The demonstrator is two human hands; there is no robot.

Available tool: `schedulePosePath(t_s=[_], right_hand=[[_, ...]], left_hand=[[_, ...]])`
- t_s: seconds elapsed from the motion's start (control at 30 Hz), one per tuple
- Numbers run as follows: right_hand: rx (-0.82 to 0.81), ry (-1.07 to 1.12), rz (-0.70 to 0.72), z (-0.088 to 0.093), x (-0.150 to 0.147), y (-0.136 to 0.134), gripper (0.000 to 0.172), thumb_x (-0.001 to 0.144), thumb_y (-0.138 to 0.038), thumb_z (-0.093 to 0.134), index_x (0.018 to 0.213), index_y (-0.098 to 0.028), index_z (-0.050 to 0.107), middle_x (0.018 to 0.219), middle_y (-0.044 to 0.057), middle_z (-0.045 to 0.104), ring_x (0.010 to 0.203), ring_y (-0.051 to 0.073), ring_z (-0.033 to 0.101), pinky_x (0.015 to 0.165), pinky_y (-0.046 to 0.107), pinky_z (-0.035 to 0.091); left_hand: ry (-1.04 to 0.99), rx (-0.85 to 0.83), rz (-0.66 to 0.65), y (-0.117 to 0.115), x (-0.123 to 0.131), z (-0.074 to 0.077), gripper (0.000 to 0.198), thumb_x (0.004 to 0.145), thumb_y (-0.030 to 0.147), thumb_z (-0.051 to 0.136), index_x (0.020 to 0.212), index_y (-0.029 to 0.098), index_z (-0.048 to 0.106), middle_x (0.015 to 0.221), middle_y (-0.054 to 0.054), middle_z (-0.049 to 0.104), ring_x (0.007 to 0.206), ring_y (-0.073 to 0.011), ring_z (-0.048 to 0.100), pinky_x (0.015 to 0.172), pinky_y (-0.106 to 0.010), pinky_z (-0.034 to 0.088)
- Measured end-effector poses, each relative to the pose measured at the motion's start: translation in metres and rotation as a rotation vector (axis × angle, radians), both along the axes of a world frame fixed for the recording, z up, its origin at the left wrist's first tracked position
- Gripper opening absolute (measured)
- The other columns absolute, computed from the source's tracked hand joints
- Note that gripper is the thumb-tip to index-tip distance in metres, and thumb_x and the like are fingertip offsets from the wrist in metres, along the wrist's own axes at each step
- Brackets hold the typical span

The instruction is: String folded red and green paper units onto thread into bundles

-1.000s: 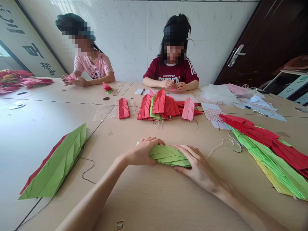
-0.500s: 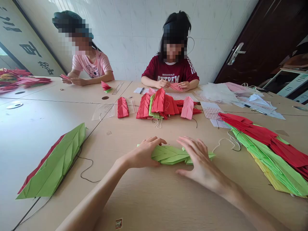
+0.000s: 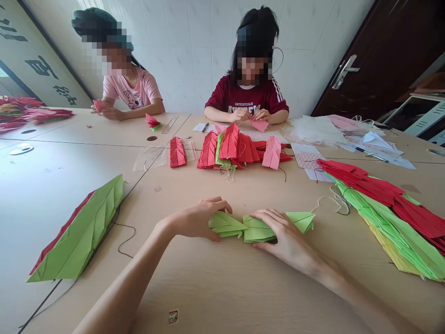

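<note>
Two pieces of pleated light-green folded paper lie end to end on the table in front of me, meeting near the middle. My left hand (image 3: 200, 219) is closed around the outer end of the left green folded paper (image 3: 226, 224), thumb below and fingers over the top. Closed over the right green folded paper (image 3: 256, 228) is my right hand (image 3: 287, 234), with the thumb at the near edge; the paper's pointed tip shows beyond the hand. My palms hide part of both pieces.
A green and red folded stack (image 3: 81, 232) with dark thread (image 3: 127, 239) lies left. To the right is a long red, green and yellow stack (image 3: 385, 208). Red and pink folded pieces (image 3: 239, 148) sit ahead. Two people, one in pink (image 3: 137, 93), one in maroon (image 3: 222, 97), fold paper opposite.
My right hand has come down and closed on the right green piece, which now shows a visible break from the left one. My left hand has shifted slightly left.
</note>
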State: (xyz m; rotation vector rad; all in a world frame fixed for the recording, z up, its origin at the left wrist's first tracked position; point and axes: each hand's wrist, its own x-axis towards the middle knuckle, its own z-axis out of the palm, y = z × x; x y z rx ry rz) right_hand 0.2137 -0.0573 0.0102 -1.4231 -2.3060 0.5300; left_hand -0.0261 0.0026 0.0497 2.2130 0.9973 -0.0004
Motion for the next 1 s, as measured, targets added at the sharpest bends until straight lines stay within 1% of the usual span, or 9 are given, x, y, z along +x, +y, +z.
schedulePosePath(t_s=[0.13, 0.27, 0.47, 0.57, 0.67, 0.8, 0.9, 1.0], right_hand=[[-0.027, 0.0, -0.006, 0.003, 0.003, 0.002, 0.044, 0.072, -0.023, 0.066, 0.113, -0.025, 0.05, 0.111, 0.004, 0.06, 0.105, 0.025, 0.053, 0.086, 0.041, 0.043], [-0.037, -0.024, -0.008, 0.005, 0.006, 0.004, 0.044, 0.075, -0.029, 0.064, 0.116, -0.029, 0.049, 0.113, 0.003, 0.06, 0.105, 0.025, 0.052, 0.086, 0.043, 0.041], [-0.024, -0.042, -0.024, 0.003, 0.011, 0.006, 0.044, 0.076, -0.034, 0.062, 0.118, -0.031, 0.049, 0.111, 0.003, 0.06, 0.104, 0.027, 0.051, 0.085, 0.043, 0.041], [-0.025, -0.057, -0.027, 0.003, 0.015, 0.008, 0.043, 0.078, -0.034, 0.06, 0.119, -0.031, 0.049, 0.113, 0.004, 0.06, 0.105, 0.027, 0.051, 0.085, 0.044, 0.041], [-0.032, -0.075, -0.028, 0.005, 0.018, 0.01, 0.042, 0.078, -0.033, 0.058, 0.119, -0.031, 0.048, 0.114, 0.003, 0.06, 0.105, 0.027, 0.051, 0.085, 0.044, 0.04], [-0.037, -0.107, -0.027, 0.008, 0.023, 0.012, 0.041, 0.079, -0.03, 0.058, 0.119, -0.031, 0.048, 0.114, 0.003, 0.061, 0.105, 0.026, 0.053, 0.085, 0.044, 0.04], [-0.009, -0.116, 0.0, 0.01, 0.023, 0.012, 0.047, 0.078, -0.033, 0.059, 0.123, -0.031, 0.045, 0.121, 0.003, 0.058, 0.11, 0.026, 0.05, 0.088, 0.045, 0.039], [0.091, -0.105, 0.047, 0.01, 0.013, 0.008, 0.06, 0.074, -0.039, 0.063, 0.129, -0.029, 0.04, 0.13, 0.005, 0.051, 0.119, 0.027, 0.044, 0.095, 0.048, 0.036]], left_hand=[[0.003, 0.016, 0.012, 0.0, 0.0, 0.001, 0.046, 0.063, 0.029, 0.067, 0.105, 0.027, 0.05, 0.108, 0.001, 0.051, 0.097, -0.0198, 0.049, 0.07, -0.025, 0.039], [0.006, 0.011, 0.039, 0.001, -0.001, 0.0, 0.046, 0.062, 0.032, 0.067, 0.105, 0.027, 0.051, 0.108, 0.0, 0.051, 0.097, -0.0206, 0.049, 0.071, -0.026, 0.039], [0.012, 0.034, 0.019, 0.002, -0.005, -0.002, 0.052, 0.062, 0.03, 0.068, 0.11, 0.029, 0.05, 0.111, -0.001, 0.049, 0.106, -0.0231, 0.044, 0.08, -0.03, 0.039], [0.023, 0.048, 0.04, 0.003, -0.009, -0.001, 0.055, 0.062, 0.03, 0.067, 0.113, 0.03, 0.048, 0.113, -0.001, 0.048, 0.109, -0.024, 0.042, 0.085, -0.032, 0.038], [0.033, 0.037, 0.073, 0.004, -0.012, 0.0, 0.055, 0.063, 0.031, 0.067, 0.114, 0.03, 0.046, 0.113, -0.001, 0.048, 0.109, -0.0234, 0.043, 0.084, -0.032, 0.039], [0.039, 0.042, 0.087, 0.004, -0.014, 0.001, 0.053, 0.064, 0.03, 0.067, 0.112, 0.03, 0.045, 0.112, 0.0, 0.049, 0.107, -0.0219, 0.044, 0.081, -0.03, 0.039], [0.032, 0.043, 0.106, 0.002, -0.012, 0.001, 0.05, 0.064, 0.03, 0.066, 0.109, 0.03, 0.045, 0.111, 0.0, 0.049, 0.105, -0.0216, 0.046, 0.078, -0.028, 0.04], [0.017, 0.039, 0.116, 0.0, -0.007, 0.001, 0.047, 0.064, 0.029, 0.066, 0.106, 0.028, 0.045, 0.111, -0.001, 0.049, 0.102, -0.0216, 0.047, 0.075, -0.028, 0.041]])
